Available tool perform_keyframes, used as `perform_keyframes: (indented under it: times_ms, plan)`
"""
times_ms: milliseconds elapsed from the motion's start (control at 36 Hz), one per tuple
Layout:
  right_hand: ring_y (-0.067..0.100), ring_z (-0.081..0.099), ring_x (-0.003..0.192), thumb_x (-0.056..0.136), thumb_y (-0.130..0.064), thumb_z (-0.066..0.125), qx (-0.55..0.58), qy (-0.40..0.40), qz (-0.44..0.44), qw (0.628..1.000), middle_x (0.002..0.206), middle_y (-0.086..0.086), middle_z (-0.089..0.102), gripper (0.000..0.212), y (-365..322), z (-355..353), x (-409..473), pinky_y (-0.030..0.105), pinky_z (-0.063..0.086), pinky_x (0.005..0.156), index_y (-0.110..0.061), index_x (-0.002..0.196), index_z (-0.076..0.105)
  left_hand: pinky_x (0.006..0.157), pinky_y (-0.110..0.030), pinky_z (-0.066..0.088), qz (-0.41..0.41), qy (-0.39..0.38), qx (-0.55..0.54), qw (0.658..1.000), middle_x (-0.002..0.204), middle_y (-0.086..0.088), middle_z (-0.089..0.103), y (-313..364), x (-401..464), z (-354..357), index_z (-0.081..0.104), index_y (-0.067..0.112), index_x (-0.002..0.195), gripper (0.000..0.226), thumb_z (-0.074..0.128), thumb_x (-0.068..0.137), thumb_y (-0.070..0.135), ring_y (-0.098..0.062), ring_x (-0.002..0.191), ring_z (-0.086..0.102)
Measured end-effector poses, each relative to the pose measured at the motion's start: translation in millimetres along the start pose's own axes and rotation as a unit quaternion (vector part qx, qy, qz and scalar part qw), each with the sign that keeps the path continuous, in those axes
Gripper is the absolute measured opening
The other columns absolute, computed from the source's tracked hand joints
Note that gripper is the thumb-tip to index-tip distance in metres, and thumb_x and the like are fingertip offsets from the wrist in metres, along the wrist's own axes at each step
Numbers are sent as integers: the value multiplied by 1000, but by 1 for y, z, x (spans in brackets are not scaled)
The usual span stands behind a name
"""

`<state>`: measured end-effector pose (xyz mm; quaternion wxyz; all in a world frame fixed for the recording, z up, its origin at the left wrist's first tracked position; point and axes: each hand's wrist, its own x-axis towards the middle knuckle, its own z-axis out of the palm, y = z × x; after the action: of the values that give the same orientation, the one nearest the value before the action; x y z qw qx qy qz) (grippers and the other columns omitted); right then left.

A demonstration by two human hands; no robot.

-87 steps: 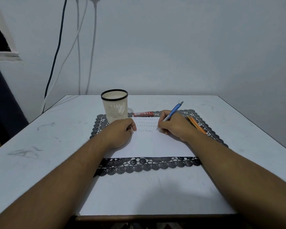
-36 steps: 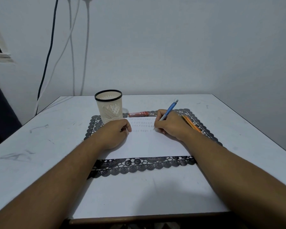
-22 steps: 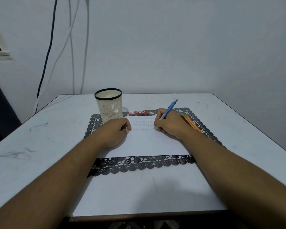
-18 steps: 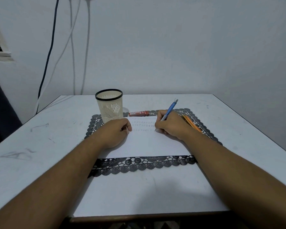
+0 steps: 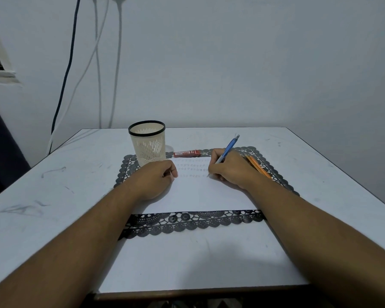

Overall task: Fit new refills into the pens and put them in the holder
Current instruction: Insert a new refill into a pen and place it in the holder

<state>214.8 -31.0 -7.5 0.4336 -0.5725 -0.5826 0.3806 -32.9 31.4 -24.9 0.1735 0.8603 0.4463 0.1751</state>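
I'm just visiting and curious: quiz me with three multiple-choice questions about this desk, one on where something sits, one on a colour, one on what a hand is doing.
1. Where is the small red refill box?
A. inside the holder
B. on the black lace mat, right of the cream mesh pen holder
C. under the left hand

2. What colour is the pen being held?
A. blue
B. green
C. black

3. What is the right hand doing?
A. lying flat and open
B. lifting the holder
C. gripping the pen, tip on the white paper sheet

Answers: 1 B, it lies beside the holder's base. 2 A, the barrel is blue. 3 C, the fingers curl round the pen.
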Motion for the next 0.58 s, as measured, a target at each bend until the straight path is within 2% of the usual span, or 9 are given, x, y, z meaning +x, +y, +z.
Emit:
perform_keyframes:
  times_ms: [111,194,278,389,583]
  plan:
    - [11,52,51,87,13,62,26,29,1,999,60,8,52,26,3,-5,1,22,45,50,-6,73,52,81,-29,47,1,-2,-1,1000,97,11,64,0,1,0,63,31,99,16,54,102,18,-7,89,57]
    - [10,54,51,85,10,65,22,40,12,999,59,4,55,29,7,-7,3,26,49,57,-11,68,54,75,-24,45,1,1,-4,1000,96,12,64,0,1,0,63,32,100,16,54,102,18,-6,89,58]
    - [9,55,53,85,7,66,8,40,16,999,63,7,57,27,8,-6,4,30,53,64,-12,70,55,79,-25,46,0,-1,-4,1000,99,10,66,1,0,0,63,30,101,16,54,102,18,-9,92,59]
    - [10,55,54,86,8,66,10,37,14,999,63,6,57,27,6,-6,3,26,52,60,-11,70,54,85,-30,48,0,-3,-4,1000,102,8,66,1,0,-1,64,29,102,15,55,102,17,-11,95,59]
    - [9,61,60,86,6,67,4,26,25,999,66,6,61,29,8,-7,4,26,54,64,-14,68,56,82,-27,47,1,-2,-3,1000,100,9,65,2,-1,-1,63,30,102,16,54,102,17,-9,93,59]
